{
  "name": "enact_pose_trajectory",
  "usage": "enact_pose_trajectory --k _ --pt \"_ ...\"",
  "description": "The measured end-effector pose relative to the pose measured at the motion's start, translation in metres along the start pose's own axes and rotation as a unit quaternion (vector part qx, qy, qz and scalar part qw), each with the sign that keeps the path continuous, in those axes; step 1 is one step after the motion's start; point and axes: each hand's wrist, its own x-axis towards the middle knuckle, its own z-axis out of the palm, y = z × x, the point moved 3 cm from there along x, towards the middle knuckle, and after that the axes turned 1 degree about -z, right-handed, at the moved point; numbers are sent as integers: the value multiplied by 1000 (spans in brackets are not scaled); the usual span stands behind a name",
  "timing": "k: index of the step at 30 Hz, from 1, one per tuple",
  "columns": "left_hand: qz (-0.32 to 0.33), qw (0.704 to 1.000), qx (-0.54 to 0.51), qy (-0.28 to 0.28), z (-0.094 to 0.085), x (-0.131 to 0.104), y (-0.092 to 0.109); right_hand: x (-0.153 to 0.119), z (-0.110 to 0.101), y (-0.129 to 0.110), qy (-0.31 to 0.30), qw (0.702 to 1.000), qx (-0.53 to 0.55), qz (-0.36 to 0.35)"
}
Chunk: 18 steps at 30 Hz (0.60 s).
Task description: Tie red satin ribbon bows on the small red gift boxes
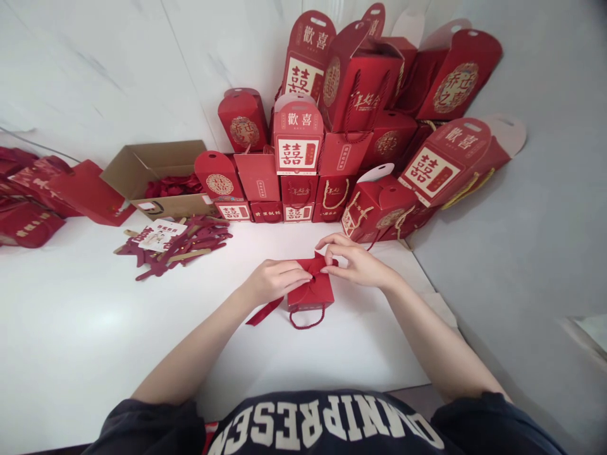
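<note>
Box (310, 299): handle (307, 327) toward wearer | ribbon (265, 312) slants near-left | left fingers (291, 278) atop, grip unclear | right fingers (345, 251) pinching ribbon

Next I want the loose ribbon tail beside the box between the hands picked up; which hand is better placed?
Probably the left hand: the ribbon tail lies closest to it, on the same side of the red gift box. The right hand is across the box, its fingers at the top.
</note>
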Motion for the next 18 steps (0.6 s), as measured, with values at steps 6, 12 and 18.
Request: enact_pose_trajectory --k 6,12,18 --pt "7 1000 2 6 1 0 1 7 7 -3 -52 998 10 14" --pt "-1 1000 26 -4 -1 2 4 5 13 -13 -18 961 -261 -94" --pt "-42 998 37 -18 -8 2 5 -8 19 -20 -23 933 -345 -103"
